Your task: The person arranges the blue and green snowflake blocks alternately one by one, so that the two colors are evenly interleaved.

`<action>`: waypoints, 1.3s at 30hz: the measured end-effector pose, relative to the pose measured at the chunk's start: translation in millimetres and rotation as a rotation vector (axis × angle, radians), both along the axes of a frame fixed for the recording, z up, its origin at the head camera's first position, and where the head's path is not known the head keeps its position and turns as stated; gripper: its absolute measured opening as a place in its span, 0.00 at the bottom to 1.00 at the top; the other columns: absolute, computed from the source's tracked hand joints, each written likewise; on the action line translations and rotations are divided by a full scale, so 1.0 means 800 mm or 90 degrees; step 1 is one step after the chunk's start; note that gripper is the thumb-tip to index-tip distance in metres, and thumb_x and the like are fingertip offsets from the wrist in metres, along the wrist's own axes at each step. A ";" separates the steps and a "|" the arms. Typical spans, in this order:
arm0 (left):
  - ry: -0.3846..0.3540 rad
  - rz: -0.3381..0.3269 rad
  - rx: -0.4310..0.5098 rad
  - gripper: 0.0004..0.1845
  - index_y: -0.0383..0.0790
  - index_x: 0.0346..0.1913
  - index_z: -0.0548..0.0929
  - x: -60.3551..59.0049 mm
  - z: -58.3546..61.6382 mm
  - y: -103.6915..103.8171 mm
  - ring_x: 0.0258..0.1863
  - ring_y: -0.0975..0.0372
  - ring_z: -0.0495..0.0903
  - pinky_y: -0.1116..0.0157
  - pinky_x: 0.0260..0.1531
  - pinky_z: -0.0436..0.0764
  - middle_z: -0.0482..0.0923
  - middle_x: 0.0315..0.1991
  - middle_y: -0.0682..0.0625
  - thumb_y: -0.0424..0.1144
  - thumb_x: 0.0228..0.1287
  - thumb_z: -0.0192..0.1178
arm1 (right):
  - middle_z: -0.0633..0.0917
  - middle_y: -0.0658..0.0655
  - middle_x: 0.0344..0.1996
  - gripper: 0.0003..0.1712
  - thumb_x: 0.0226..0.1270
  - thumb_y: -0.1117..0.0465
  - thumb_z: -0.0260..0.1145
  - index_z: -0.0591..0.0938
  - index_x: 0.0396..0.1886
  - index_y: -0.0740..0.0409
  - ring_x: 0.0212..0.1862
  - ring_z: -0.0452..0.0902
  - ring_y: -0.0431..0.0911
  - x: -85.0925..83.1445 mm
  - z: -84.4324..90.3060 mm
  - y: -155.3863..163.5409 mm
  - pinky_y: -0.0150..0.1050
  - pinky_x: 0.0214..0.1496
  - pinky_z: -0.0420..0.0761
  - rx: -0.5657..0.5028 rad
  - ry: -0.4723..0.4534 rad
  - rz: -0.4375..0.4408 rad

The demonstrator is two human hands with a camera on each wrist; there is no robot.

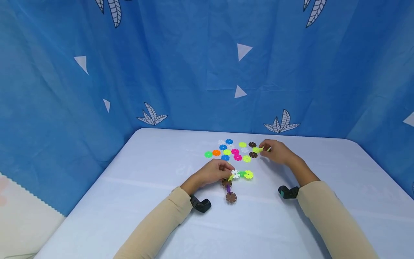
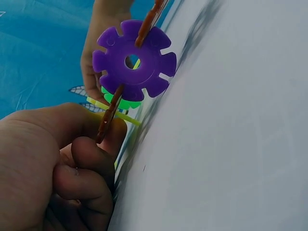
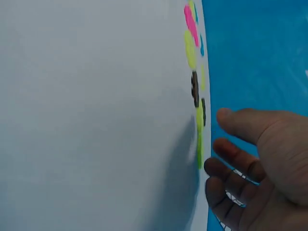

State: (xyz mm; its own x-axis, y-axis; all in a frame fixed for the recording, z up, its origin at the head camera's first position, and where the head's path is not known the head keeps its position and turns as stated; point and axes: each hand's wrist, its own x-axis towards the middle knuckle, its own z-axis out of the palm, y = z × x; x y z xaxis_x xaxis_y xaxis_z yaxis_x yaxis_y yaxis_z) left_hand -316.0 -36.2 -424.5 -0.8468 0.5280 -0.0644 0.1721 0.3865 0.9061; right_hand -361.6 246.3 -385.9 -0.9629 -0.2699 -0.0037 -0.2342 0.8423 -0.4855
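Observation:
My left hand (image 1: 213, 172) pinches a chain of joined notched plastic discs. In the head view, a white disc (image 1: 235, 174), a green one and a yellow disc (image 1: 248, 175) run to the right; a brown disc (image 1: 231, 198) hangs at the near end. The left wrist view shows a purple disc (image 2: 132, 60) slotted between two brown ones, close to my fingertips. My right hand (image 1: 276, 151) hovers by the right end of the loose discs, near a yellow-green disc (image 3: 199, 139). Its thumb and fingers stand apart with nothing between them in the right wrist view.
Several loose discs lie flat at the back of the white table (image 1: 145, 162), among them an orange disc (image 1: 216, 153), a green disc (image 1: 208, 154) and a pink disc (image 1: 237, 157). A blue curtain (image 1: 207, 64) hangs behind. Black wrist devices (image 1: 201, 205) sit under both forearms.

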 end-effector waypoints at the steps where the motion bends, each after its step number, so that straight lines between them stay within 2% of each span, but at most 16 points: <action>1: 0.000 -0.001 0.000 0.09 0.49 0.43 0.82 0.000 0.000 0.000 0.29 0.63 0.75 0.68 0.32 0.77 0.80 0.33 0.52 0.40 0.59 0.60 | 0.78 0.62 0.46 0.18 0.63 0.60 0.60 0.75 0.52 0.58 0.45 0.72 0.52 -0.004 0.001 0.003 0.44 0.43 0.77 0.017 -0.002 -0.008; 6: 0.001 -0.014 0.000 0.10 0.48 0.44 0.82 -0.001 -0.003 0.003 0.28 0.63 0.75 0.68 0.32 0.77 0.80 0.33 0.53 0.40 0.59 0.60 | 0.76 0.66 0.50 0.23 0.63 0.60 0.58 0.73 0.57 0.61 0.50 0.72 0.56 -0.018 -0.005 0.020 0.53 0.53 0.73 0.069 -0.031 -0.035; 14: 0.009 -0.020 -0.005 0.09 0.50 0.43 0.82 -0.002 0.001 0.009 0.28 0.63 0.73 0.68 0.32 0.76 0.79 0.31 0.52 0.39 0.59 0.59 | 0.78 0.65 0.46 0.19 0.62 0.63 0.58 0.77 0.53 0.60 0.48 0.72 0.55 -0.022 -0.010 0.025 0.53 0.53 0.73 0.101 -0.007 -0.031; 19: 0.005 -0.016 -0.005 0.09 0.50 0.43 0.82 -0.001 0.003 0.008 0.28 0.63 0.73 0.69 0.32 0.76 0.78 0.31 0.52 0.40 0.59 0.60 | 0.79 0.63 0.46 0.18 0.62 0.63 0.60 0.78 0.52 0.61 0.48 0.72 0.54 -0.014 -0.008 0.024 0.52 0.53 0.74 0.080 -0.028 -0.048; 26: 0.005 -0.013 0.001 0.09 0.50 0.43 0.82 -0.001 0.000 0.007 0.28 0.62 0.73 0.68 0.33 0.76 0.78 0.31 0.52 0.40 0.58 0.60 | 0.81 0.61 0.44 0.18 0.63 0.62 0.60 0.78 0.51 0.63 0.44 0.73 0.51 -0.002 -0.016 0.024 0.48 0.49 0.75 0.062 -0.018 -0.045; 33: 0.004 -0.018 -0.002 0.09 0.50 0.43 0.82 -0.002 -0.002 0.007 0.28 0.62 0.74 0.68 0.33 0.76 0.78 0.30 0.52 0.40 0.59 0.59 | 0.81 0.61 0.44 0.18 0.63 0.60 0.60 0.79 0.51 0.62 0.45 0.74 0.51 0.011 -0.016 0.027 0.49 0.50 0.76 0.068 -0.022 -0.050; 39: 0.003 -0.019 -0.002 0.10 0.50 0.44 0.82 -0.003 -0.001 0.008 0.27 0.62 0.74 0.68 0.33 0.76 0.78 0.31 0.52 0.41 0.59 0.59 | 0.81 0.57 0.39 0.16 0.60 0.59 0.63 0.80 0.47 0.60 0.40 0.72 0.48 0.024 -0.011 0.027 0.44 0.45 0.76 0.086 -0.030 -0.039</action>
State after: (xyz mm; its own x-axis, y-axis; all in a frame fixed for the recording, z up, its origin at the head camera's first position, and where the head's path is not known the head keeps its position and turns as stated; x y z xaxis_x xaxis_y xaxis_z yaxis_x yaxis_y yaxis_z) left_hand -318.3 -29.9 -425.6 -0.8313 0.5524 -0.0623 0.1874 0.3840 0.9041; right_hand -342.1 268.0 -394.5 -0.9754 -0.2050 -0.0816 -0.1603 0.9126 -0.3762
